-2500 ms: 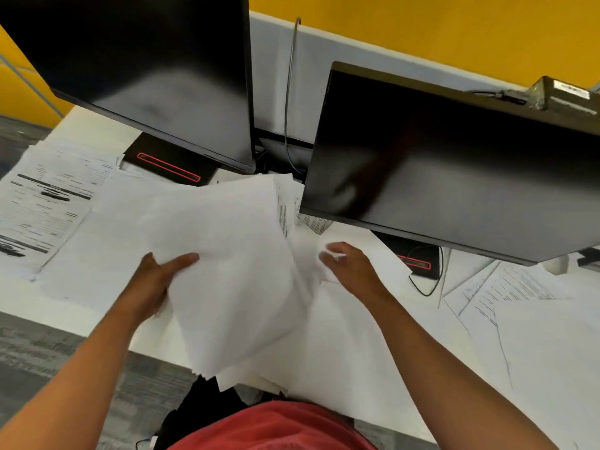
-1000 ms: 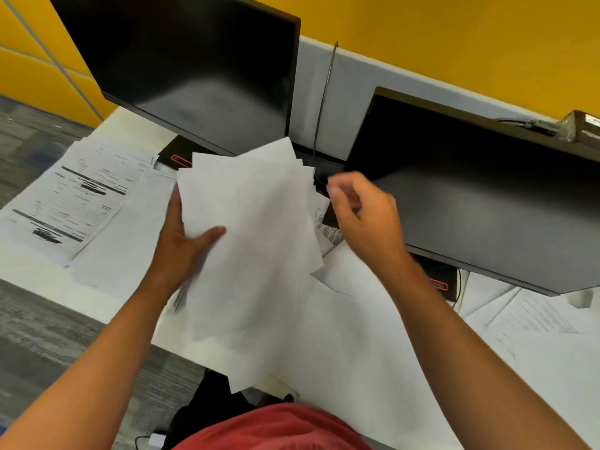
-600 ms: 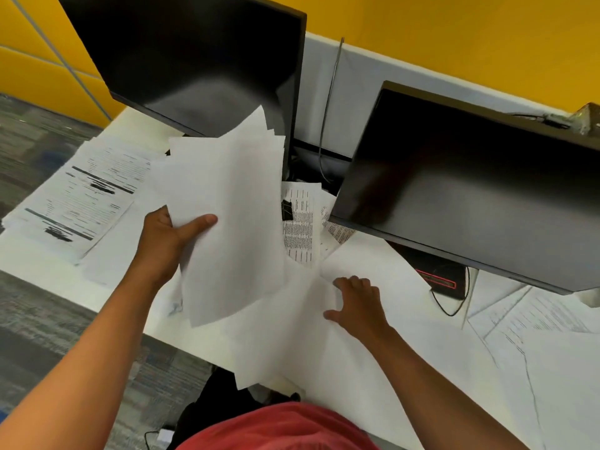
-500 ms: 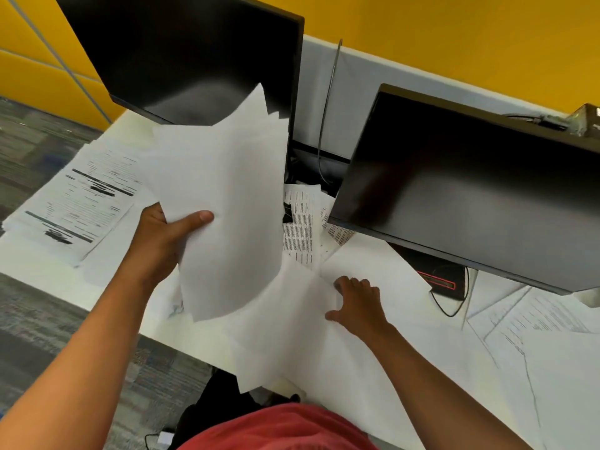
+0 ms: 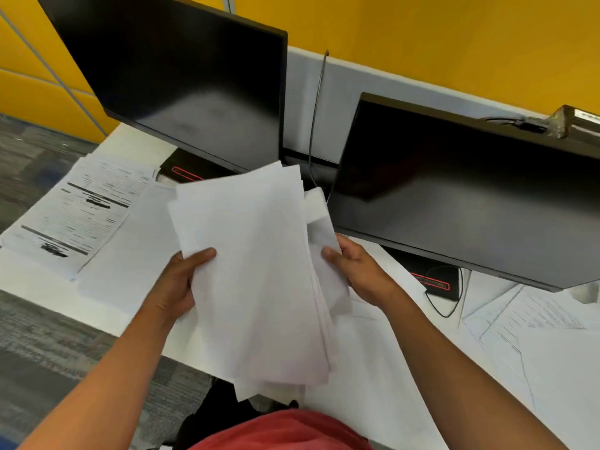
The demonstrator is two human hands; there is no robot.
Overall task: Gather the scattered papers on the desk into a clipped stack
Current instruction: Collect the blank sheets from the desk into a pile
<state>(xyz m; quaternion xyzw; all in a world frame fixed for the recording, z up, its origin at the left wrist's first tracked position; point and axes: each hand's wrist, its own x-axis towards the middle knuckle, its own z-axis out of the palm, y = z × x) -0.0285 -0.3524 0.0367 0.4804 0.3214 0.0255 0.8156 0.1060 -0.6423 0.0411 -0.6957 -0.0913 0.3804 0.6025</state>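
Note:
A loose stack of white papers is held above the white desk, its sheets fanned and uneven. My left hand grips the stack's left edge, thumb on top. My right hand grips sheets at the stack's right edge, thumb on the paper. More papers lie on the desk: printed sheets at the left, blank sheets below my right arm, and printed sheets at the right. No clip is visible.
Two black monitors stand at the back, the left monitor and the right monitor, each on a black base with a red outline. A cable hangs between them. The desk's front edge runs beside grey carpet.
My right hand has left the desk and brought more sheets up to the right edge of the stack. My left hand has lowered the stack toward the middle.

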